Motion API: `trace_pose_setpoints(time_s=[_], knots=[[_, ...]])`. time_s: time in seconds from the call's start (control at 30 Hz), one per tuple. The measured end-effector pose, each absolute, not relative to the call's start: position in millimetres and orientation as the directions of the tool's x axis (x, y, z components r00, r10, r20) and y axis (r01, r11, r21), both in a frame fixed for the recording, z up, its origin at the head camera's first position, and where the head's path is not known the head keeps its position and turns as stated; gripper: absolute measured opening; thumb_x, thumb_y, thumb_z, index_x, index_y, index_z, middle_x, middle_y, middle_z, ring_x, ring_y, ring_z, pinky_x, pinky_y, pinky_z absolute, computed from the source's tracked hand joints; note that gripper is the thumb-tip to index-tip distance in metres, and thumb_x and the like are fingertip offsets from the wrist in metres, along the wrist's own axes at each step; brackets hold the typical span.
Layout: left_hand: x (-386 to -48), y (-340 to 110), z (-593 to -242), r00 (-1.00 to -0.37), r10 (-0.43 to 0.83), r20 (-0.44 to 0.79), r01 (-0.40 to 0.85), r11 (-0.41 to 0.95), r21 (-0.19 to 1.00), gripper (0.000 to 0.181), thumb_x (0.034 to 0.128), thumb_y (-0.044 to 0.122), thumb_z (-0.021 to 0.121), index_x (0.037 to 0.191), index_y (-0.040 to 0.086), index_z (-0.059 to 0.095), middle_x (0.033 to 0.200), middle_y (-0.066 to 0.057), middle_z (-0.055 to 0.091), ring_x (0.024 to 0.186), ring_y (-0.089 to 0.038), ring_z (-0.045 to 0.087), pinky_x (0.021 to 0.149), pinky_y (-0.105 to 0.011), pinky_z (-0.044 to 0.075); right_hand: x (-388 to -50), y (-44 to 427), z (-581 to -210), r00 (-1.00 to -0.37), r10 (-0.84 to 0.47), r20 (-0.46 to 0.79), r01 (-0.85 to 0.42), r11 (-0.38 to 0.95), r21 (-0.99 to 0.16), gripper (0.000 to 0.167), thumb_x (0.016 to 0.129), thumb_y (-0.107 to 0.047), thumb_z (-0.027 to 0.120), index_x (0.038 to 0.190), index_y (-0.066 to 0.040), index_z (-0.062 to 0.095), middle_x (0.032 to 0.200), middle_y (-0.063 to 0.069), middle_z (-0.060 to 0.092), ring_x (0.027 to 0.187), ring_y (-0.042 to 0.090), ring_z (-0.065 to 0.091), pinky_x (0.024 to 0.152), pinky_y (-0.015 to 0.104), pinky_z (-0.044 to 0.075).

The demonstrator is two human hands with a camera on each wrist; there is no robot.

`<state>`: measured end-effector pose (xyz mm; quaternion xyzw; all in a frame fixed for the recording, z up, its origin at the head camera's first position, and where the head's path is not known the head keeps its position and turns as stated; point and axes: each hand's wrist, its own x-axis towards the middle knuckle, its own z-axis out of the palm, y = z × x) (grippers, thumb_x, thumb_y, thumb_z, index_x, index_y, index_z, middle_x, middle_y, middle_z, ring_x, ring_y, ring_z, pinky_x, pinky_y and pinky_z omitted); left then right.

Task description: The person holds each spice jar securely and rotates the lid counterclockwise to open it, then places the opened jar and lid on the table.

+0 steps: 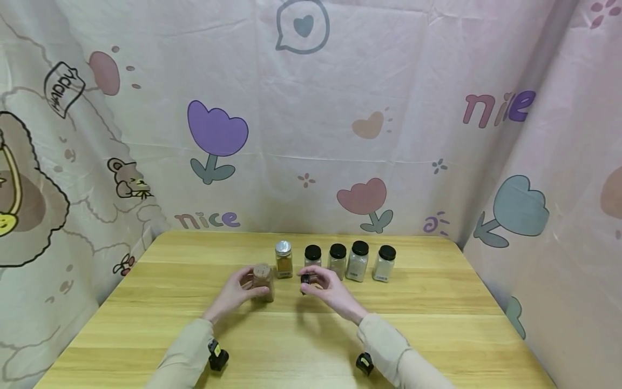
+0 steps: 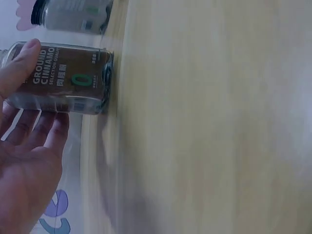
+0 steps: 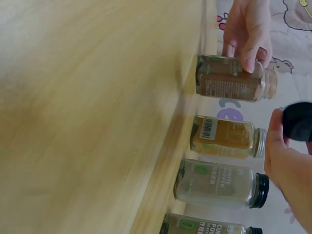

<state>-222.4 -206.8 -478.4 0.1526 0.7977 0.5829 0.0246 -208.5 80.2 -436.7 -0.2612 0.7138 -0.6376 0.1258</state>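
Note:
My left hand grips a glass spice jar of brown powder, its label reading ground cinnamon in the left wrist view. That jar has no lid on and stands upright on the table. My right hand pinches a black lid above the table, a little to the right of the cinnamon jar. The same lid shows close up in the right wrist view. Between the hands and slightly behind them stands a jar of orange-yellow powder with a silver lid.
To the right, several jars with black lids line up behind my right hand: one partly hidden jar, then a jar, a taller one and another jar. A printed curtain hangs behind the wooden table.

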Motion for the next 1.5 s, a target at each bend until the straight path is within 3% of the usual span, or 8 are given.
trace_pose_setpoints(time_s=[0.13, 0.43, 0.6, 0.73, 0.9, 1.03, 1.2, 1.5], knots=[[-228, -214, -475, -0.949, 0.281, 0.141, 0.231, 0.316, 0.92, 0.072, 0.087, 0.017, 0.078, 0.146, -0.005, 0.043, 0.141, -0.028, 0.055, 0.131, -0.044, 0.055, 0.114, -0.049, 0.047, -210, 77, -437, -0.815, -0.565, 0.127, -0.201, 0.071, -0.977, 0.046, 0.089, -0.007, 0.075, 0.129, 0.005, 0.056, 0.131, 0.022, 0.059, 0.119, 0.029, 0.06, 0.098, 0.021, 0.054], [-239, -223, -472, -0.958, 0.262, 0.12, 0.209, 0.344, 0.916, 0.07, 0.087, 0.015, 0.078, 0.144, -0.004, 0.042, 0.141, -0.029, 0.055, 0.132, -0.047, 0.053, 0.115, -0.055, 0.044, -214, 58, -447, -0.822, -0.56, 0.106, -0.215, 0.132, -0.968, 0.044, 0.08, 0.001, 0.081, 0.119, 0.008, 0.062, 0.118, 0.031, 0.062, 0.092, 0.01, 0.064, 0.084, 0.017, 0.058], [-244, -229, -468, -0.949, 0.28, 0.143, 0.244, 0.37, 0.896, 0.067, 0.0888, 0.014, 0.076, 0.143, -0.007, 0.042, 0.143, -0.033, 0.051, 0.135, -0.052, 0.048, 0.115, -0.059, 0.042, -217, 45, -451, -0.83, -0.55, 0.091, -0.26, 0.239, -0.936, 0.045, 0.078, -0.005, 0.084, 0.116, 0.007, 0.064, 0.11, 0.022, 0.07, 0.086, 0.007, 0.064, 0.08, 0.015, 0.056], [-247, -233, -463, -0.936, 0.31, 0.167, 0.285, 0.388, 0.876, 0.062, 0.09, 0.012, 0.074, 0.14, -0.009, 0.044, 0.14, -0.034, 0.052, 0.133, -0.052, 0.05, 0.113, -0.058, 0.045, -220, 36, -453, -0.82, -0.567, 0.085, -0.296, 0.292, -0.909, 0.049, 0.078, -0.006, 0.085, 0.12, 0.006, 0.064, 0.114, 0.02, 0.07, 0.092, 0.009, 0.065, 0.084, 0.015, 0.055], [-250, -235, -458, -0.932, 0.317, 0.176, 0.301, 0.405, 0.863, 0.06, 0.0912, 0.01, 0.072, 0.139, -0.012, 0.044, 0.139, -0.035, 0.052, 0.13, -0.054, 0.051, 0.112, -0.059, 0.046, -222, 25, -456, -0.805, -0.59, 0.067, -0.299, 0.306, -0.904, 0.055, 0.078, -0.003, 0.083, 0.127, 0.008, 0.06, 0.126, 0.026, 0.065, 0.108, 0.026, 0.067, 0.093, 0.017, 0.056], [-254, -237, -457, -0.943, 0.289, 0.165, 0.278, 0.413, 0.867, 0.061, 0.0911, 0.009, 0.072, 0.14, -0.012, 0.043, 0.141, -0.035, 0.049, 0.131, -0.055, 0.049, 0.113, -0.06, 0.044, -221, 14, -456, -0.818, -0.574, 0.043, -0.285, 0.339, -0.897, 0.056, 0.077, 0.0, 0.083, 0.128, 0.007, 0.06, 0.128, 0.024, 0.064, 0.115, 0.035, 0.066, 0.097, 0.027, 0.058], [-260, -240, -456, -0.955, 0.257, 0.147, 0.251, 0.439, 0.863, 0.065, 0.0913, 0.011, 0.073, 0.143, -0.011, 0.04, 0.143, -0.035, 0.048, 0.133, -0.054, 0.049, 0.114, -0.06, 0.043, -221, 0, -458, -0.83, -0.557, 0.01, -0.258, 0.368, -0.893, 0.056, 0.075, -0.001, 0.084, 0.127, 0.005, 0.062, 0.128, 0.021, 0.064, 0.116, 0.035, 0.066, 0.099, 0.034, 0.059], [-266, -240, -458, -0.968, 0.207, 0.143, 0.225, 0.457, 0.86, 0.068, 0.0926, 0.012, 0.072, 0.145, -0.012, 0.037, 0.141, -0.035, 0.05, 0.131, -0.053, 0.05, 0.113, -0.06, 0.044, -230, -18, -466, -0.853, -0.521, -0.025, -0.237, 0.43, -0.871, 0.053, 0.076, -0.004, 0.086, 0.125, -0.001, 0.065, 0.124, 0.014, 0.068, 0.113, 0.029, 0.068, 0.096, 0.03, 0.059]])
